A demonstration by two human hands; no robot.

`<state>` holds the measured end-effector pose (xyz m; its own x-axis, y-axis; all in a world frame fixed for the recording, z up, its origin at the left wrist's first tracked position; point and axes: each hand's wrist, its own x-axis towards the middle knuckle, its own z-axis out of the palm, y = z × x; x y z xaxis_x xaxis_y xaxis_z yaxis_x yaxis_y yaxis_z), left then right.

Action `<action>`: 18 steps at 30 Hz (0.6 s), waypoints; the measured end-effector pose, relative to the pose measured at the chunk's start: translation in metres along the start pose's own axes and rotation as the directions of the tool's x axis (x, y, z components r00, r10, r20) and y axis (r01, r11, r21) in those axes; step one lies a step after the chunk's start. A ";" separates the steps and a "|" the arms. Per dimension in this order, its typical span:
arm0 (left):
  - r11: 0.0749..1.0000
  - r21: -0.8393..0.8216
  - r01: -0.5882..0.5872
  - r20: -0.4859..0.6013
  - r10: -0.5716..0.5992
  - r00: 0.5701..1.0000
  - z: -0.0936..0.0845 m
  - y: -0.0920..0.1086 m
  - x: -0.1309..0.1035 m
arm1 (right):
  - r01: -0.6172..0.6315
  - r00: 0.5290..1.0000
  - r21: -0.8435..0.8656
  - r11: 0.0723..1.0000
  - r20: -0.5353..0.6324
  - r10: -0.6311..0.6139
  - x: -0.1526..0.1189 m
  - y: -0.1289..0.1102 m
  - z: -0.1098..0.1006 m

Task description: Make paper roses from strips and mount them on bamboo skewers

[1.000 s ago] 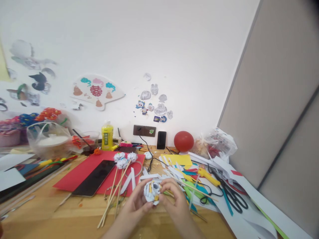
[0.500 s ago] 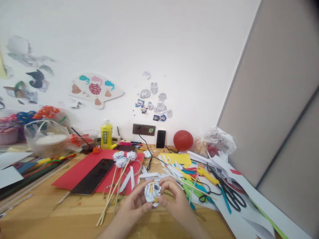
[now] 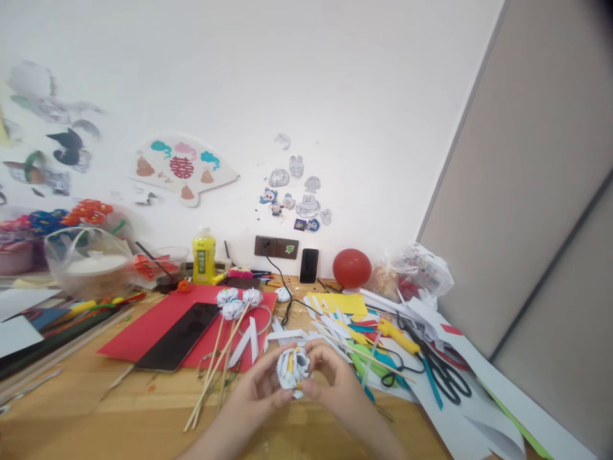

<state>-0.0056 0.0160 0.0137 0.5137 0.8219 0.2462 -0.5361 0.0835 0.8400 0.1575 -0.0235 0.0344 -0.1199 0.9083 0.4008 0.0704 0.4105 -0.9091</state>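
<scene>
Head view: left hand (image 3: 261, 384) and right hand (image 3: 332, 378) both grip a white-and-yellow paper rose (image 3: 291, 369), lower centre; left of centre, a yellow bottle (image 3: 209, 246) (green label (image 3: 202, 264), 冰糖 legible) stands beneath a fan-shaped cutout (image 3: 204, 176) reading 囍.

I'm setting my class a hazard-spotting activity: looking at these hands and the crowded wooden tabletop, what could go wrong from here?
1. The left hand and right hand both hold the round white-and-yellow paper flower; squeezing too hard might crush its folded layers.
2. The thin pale wooden sticks lie close beside the left forearm, so a sideways move might knock them.
3. The yellow gun-shaped tool lies among loose coloured paper strips; pulling it out might scatter them.
</scene>
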 end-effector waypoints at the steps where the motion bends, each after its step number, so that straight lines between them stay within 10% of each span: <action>1: 1.000 -0.003 0.001 0.003 -0.001 1.000 0.000 0.000 0.000 | -0.001 1.000 0.018 1.000 0.006 0.001 0.000 -0.001 0.001; 18: 1.000 -0.009 0.025 0.047 -0.025 0.999 0.003 0.004 -0.002 | 0.026 1.000 0.009 1.000 0.000 -0.026 0.001 -0.001 -0.001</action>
<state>-0.0067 0.0133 0.0176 0.5575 0.7925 0.2475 -0.5292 0.1095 0.8414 0.1584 -0.0225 0.0360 -0.1216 0.8974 0.4241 0.0583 0.4330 -0.8995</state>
